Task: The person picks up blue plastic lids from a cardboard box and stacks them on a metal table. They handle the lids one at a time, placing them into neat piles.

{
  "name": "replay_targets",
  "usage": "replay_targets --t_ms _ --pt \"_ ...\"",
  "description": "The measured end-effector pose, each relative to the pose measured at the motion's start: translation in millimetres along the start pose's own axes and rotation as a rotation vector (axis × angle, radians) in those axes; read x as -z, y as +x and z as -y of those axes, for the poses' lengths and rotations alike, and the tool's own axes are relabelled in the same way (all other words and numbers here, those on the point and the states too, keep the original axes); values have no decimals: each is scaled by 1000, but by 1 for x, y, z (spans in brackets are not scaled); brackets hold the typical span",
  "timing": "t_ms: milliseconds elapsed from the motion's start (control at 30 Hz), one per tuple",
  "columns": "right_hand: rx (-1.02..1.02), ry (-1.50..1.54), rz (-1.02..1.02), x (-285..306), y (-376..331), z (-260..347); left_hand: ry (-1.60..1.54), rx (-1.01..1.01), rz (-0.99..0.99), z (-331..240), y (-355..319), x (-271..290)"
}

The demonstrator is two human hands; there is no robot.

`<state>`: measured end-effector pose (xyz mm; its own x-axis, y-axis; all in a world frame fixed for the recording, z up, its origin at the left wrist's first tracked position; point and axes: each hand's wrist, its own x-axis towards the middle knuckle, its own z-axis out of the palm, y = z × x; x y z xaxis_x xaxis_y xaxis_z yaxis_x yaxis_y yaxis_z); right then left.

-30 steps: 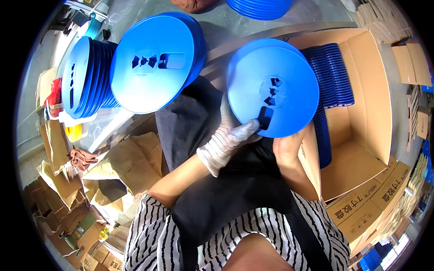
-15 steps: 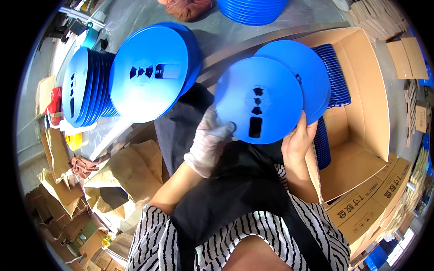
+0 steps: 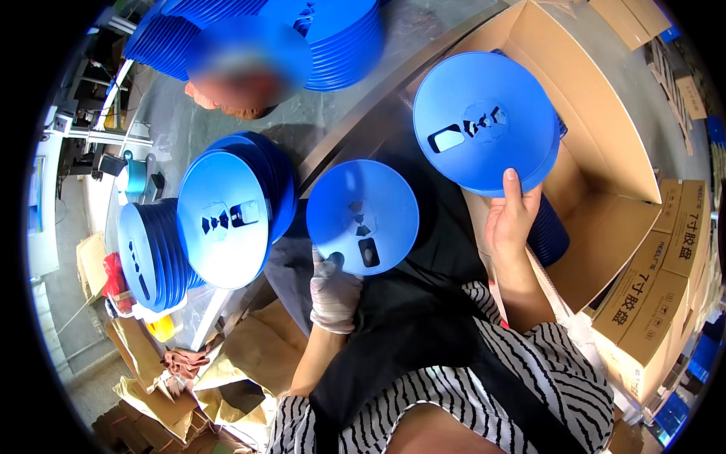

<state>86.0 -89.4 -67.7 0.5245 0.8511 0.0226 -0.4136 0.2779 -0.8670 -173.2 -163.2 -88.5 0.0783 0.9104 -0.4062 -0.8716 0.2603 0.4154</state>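
Observation:
My left hand point(image 3: 335, 296), in a whitish glove, grips the lower rim of a round blue plastic reel point(image 3: 333, 200), its thumb on the face beside the slot. My right hand point(image 3: 516, 216) is bare and holds a second blue reel point(image 3: 522, 144) by its lower edge, thumb in front; the other fingers are mostly hidden behind it. That reel is raised at the near left side of an open cardboard box point(image 3: 605, 129) and covers part of it. Inside the box, a row of blue reels point(image 3: 547, 236) shows below the right-hand reel.
On the grey table at left lean two groups of blue reels, a row point(image 3: 162, 253) and a larger stack point(image 3: 219, 197). More reels point(image 3: 344, 49) are piled at the far side by a brownish cloth point(image 3: 246, 112). Closed cartons point(image 3: 654, 280) stand at right; brown paper point(image 3: 253, 340) lies at lower left.
The two reels, overlapping before, are now apart. My right hand has carried its reel up toward the box; my left hand has drawn its reel down and left. The view has shifted.

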Motion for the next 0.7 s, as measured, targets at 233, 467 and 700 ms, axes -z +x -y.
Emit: replay_targets --t_ms 233,467,700 --pt "-148 119 64 1 -4 -3 24 10 68 3 22 -8" --pt "-272 57 172 6 -18 -14 58 28 173 7 51 -5" --pt "-324 -143 320 5 -50 -32 230 -49 102 23 58 8"
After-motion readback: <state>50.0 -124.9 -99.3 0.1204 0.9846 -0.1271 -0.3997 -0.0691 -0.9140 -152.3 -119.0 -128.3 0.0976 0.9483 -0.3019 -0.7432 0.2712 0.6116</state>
